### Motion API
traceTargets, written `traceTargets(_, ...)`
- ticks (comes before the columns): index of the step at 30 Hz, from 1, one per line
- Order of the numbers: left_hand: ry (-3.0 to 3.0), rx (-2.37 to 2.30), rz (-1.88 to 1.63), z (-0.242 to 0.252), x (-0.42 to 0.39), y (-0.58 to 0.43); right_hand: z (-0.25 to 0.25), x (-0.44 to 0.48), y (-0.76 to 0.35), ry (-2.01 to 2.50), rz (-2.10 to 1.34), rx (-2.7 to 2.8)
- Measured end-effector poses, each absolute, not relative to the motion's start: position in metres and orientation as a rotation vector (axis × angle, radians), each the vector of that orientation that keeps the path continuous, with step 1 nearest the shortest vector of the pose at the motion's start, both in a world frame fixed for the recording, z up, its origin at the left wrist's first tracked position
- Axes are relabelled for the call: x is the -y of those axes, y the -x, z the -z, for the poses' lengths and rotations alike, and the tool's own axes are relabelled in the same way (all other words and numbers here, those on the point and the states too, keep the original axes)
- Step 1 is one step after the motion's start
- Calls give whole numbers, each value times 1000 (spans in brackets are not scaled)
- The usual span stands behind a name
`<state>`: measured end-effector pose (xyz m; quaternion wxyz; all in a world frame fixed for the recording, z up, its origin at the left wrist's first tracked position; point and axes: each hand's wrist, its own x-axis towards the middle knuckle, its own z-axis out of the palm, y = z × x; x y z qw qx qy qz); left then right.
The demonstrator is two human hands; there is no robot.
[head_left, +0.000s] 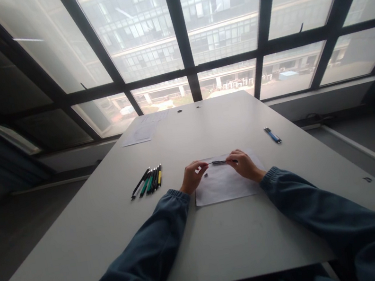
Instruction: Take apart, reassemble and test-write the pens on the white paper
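Note:
A thin dark pen (218,162) lies level between my two hands, above a sheet of white paper (227,186). My left hand (193,174) pinches its narrow left end. The right end is in the closed fingers of my right hand (244,164). On the paper, just right of my left hand, sits a small dark piece (205,175); what it is cannot be made out.
Several black, green and yellow pens (149,181) lie side by side on the left of the white table (204,243). Blue and dark pens (272,135) are at the right. Printed sheets (139,132) lie at the far left, near tall windows.

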<state>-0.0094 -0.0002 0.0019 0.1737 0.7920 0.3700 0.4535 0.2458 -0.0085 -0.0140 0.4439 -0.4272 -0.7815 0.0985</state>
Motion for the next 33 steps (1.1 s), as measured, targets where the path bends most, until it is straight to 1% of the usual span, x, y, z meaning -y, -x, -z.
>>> traceTargets(8,-2240,-1111,-1302,0,-1,11,10,10,-245,1037,-254,1927)
traceTargets(33,-2332,-1011,-1187,2,-2,12,12,10,-243,859,-238,1961)
